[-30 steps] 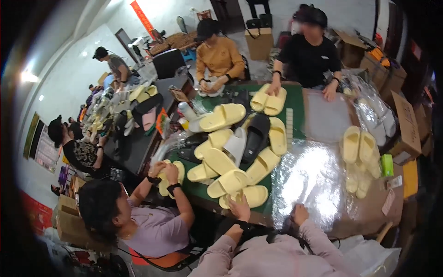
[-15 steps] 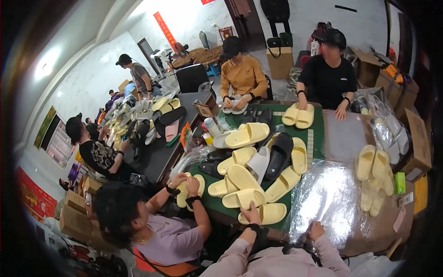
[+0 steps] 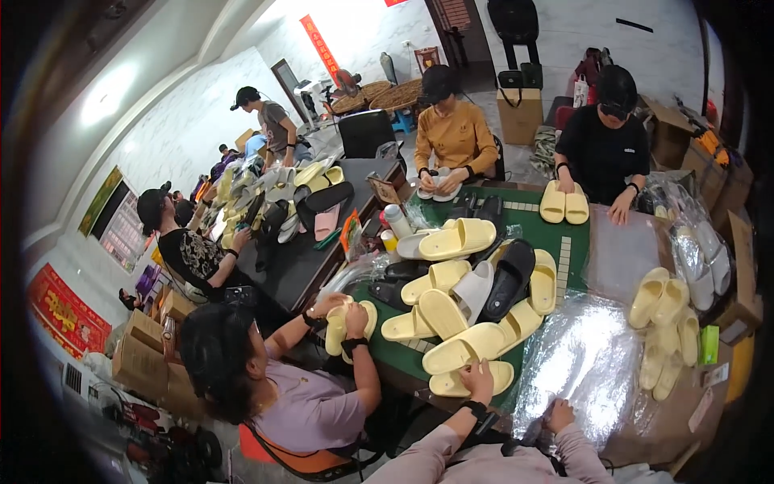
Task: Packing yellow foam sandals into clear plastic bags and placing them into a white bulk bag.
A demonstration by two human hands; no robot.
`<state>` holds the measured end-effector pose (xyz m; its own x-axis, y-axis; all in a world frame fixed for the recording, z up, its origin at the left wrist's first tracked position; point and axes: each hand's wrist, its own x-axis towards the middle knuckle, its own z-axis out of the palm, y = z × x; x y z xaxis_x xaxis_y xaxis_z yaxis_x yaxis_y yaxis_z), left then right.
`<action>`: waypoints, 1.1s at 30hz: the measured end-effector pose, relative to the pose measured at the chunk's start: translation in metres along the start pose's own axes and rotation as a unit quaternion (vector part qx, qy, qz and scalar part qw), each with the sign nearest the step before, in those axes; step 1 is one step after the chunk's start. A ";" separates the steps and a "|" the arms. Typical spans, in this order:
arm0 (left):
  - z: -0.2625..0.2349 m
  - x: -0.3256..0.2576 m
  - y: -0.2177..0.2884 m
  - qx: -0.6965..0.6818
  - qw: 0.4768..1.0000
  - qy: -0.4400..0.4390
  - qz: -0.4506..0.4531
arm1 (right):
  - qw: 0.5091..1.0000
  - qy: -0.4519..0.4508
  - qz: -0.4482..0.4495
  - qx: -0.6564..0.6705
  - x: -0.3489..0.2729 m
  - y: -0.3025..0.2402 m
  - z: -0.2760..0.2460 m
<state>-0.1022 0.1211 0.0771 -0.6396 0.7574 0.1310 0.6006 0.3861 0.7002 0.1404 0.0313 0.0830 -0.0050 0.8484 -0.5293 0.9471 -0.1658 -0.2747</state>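
At the near edge of the green mat, my left hand [image 3: 477, 381] has its fingers bent at a yellow slipper [image 3: 461, 348]. A second yellow slipper [image 3: 459, 382] lies just below it, partly covered by the hand. My right hand [image 3: 559, 415] is curled at the near edge of the shiny clear plastic sheeting [image 3: 576, 355]; whatever its fingers hold is hidden. Beyond my left hand lies a heap of slippers, among them a black slipper [image 3: 509, 278] and a pale grey slipper [image 3: 472, 292].
To my left, a person in a lilac top [image 3: 314, 403] handles yellow slippers [image 3: 361, 321]. Across the table sit a person in orange [image 3: 455, 141] and one in black [image 3: 605, 145]. Bagged yellow slippers [image 3: 663, 323] and a green box [image 3: 709, 345] lie at right.
The yellow slipper at my left hand has shifted right and turned, its right end swinging away from me. My right hand stays at the plastic. The whole view has swung slightly left.
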 end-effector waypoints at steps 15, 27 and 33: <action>-0.063 0.017 0.031 -0.332 0.920 -0.106 -0.181 | 0.997 0.038 -0.070 -0.022 0.009 0.022 0.022; -0.090 -0.047 0.148 -0.613 0.574 -0.364 -0.404 | 1.000 -0.026 -0.016 -0.001 -0.005 0.004 -0.004; -0.078 -0.073 0.196 -0.602 0.478 -0.397 -0.501 | 0.922 0.132 -0.341 0.126 -0.012 0.032 0.004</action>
<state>0.0245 0.1007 0.2595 0.3539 0.6552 -0.6675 -0.8348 0.5431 0.0905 0.1692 0.0141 0.0773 -0.4621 0.8859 0.0397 0.6475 0.3677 -0.6675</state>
